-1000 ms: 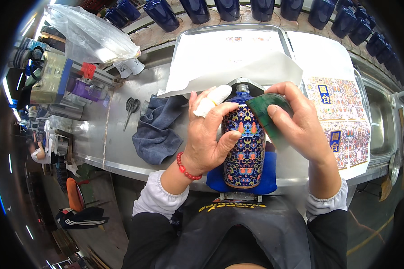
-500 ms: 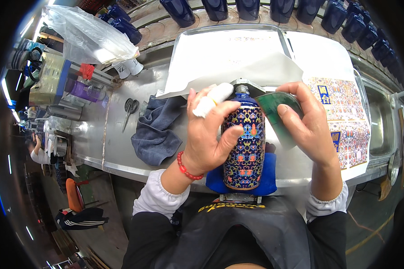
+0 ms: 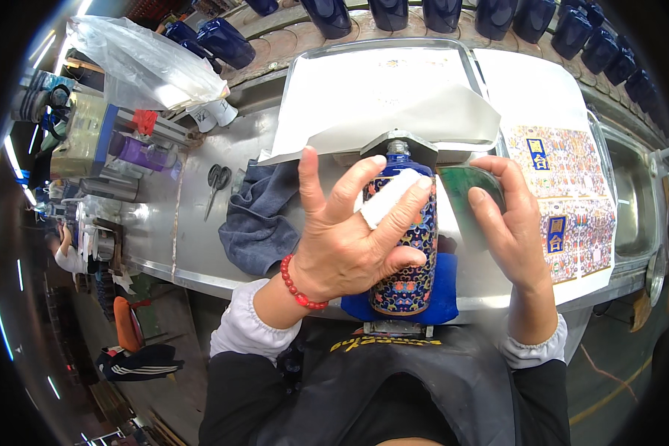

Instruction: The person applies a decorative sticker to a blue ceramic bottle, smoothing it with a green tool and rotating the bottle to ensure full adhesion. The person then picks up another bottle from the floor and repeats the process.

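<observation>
Glossy blue patterned bottle (image 3: 412,286) lies under the left hand (image 3: 353,241), neck away, on a blue cushion (image 3: 445,286). Left fingers spread wide; right hand (image 3: 516,230) pinches a green scraper (image 3: 464,182), just right of bottle. Looks stiff, slick, breakable, probably weighty; grip neck and base. Grey cloth (image 3: 256,230) left of left hand; roomier steel bench (image 3: 152,223) beyond, its front edge nearer the person.

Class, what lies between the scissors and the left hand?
In the head view, mostly the crumpled grey-blue cloth lies between the scissors and the left hand.
</observation>
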